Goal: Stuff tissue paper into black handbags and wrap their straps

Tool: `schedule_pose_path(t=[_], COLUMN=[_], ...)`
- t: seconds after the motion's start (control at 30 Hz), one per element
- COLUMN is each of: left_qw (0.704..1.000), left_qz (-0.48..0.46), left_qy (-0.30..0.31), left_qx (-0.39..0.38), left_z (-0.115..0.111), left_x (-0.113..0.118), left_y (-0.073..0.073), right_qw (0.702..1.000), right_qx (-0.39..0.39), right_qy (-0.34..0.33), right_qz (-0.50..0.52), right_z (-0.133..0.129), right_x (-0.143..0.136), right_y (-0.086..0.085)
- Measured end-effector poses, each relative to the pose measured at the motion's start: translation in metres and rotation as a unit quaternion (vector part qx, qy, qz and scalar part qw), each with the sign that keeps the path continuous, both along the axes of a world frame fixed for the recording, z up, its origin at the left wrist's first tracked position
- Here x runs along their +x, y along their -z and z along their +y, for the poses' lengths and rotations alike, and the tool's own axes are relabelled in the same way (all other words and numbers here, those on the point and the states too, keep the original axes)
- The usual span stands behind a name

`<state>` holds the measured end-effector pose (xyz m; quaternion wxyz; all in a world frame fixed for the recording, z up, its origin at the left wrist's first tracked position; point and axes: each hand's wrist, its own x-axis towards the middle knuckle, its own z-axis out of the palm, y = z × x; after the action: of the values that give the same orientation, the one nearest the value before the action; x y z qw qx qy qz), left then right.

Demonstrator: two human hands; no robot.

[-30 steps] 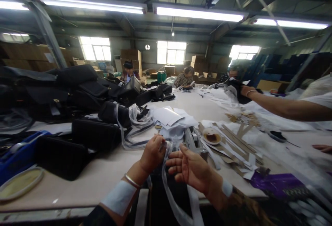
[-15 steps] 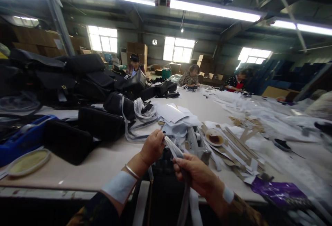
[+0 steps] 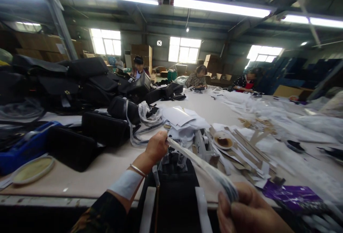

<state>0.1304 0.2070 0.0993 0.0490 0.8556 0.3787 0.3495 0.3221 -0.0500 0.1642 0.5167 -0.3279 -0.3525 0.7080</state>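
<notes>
My left hand is closed on one end of a whitish wrapped strap, in the middle of the view. Nearer the camera at the lower right, my right hand pinches the same strap, which stretches taut between the two hands. Below it a black bag lies at the table edge, with clear plastic around its upper fittings and white strips along both sides. A gold-coloured zip or chain runs down its left side.
Black bags and a blue crate fill the left. Papers, a tape dispenser, a dish of brown stuff and cardboard strips lie ahead and right. Several people sit beyond the table.
My right hand has moved toward the camera and to the right, drawing the strap out long. My left hand has stayed nearly in place. More of the black bag shows.
</notes>
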Motion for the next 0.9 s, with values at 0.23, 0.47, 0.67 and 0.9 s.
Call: schedule_pose_path(t=[0.23,0.47,0.67,0.9], left_qw=[0.979,0.759,0.674,0.697], left_qz=[-0.170,-0.300,-0.331,-0.377], left_qy=[0.040,0.235,0.185,0.190], left_qx=[-0.103,-0.527,-0.634,-0.579], left_z=[-0.063,-0.137,-0.161,-0.138], left_x=[0.008,0.034,0.037,0.030], left_y=[-0.050,-0.057,-0.041,-0.063], right_qw=[0.980,0.969,0.969,0.983], right_qx=[0.069,0.115,0.088,0.078], right_qy=[0.184,0.218,0.230,0.168], right_qz=[0.026,-0.009,0.025,0.008], right_z=[0.082,0.130,0.146,0.136], right_x=[-0.006,-0.029,-0.018,-0.007], right_y=[-0.028,-0.023,-0.025,-0.013])
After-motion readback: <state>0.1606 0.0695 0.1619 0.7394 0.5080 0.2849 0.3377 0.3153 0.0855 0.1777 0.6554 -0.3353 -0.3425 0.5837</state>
